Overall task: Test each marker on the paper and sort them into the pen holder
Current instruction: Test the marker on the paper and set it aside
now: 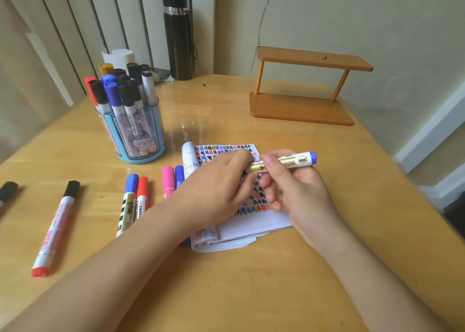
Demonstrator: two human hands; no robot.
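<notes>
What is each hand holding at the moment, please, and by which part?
Both hold one gold marker: the right hand pinches its barrel mid-length; the left hand grips the end opposite its blue end.

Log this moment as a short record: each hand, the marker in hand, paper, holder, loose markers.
gold marker: blue-ended, held by both hands
left hand: grips its left end
right hand: pinches its barrel
paper: under the hands, covered in coloured test marks
pen holder: blue, crowded with markers
loose markers: several on the table, left of the paper
</notes>
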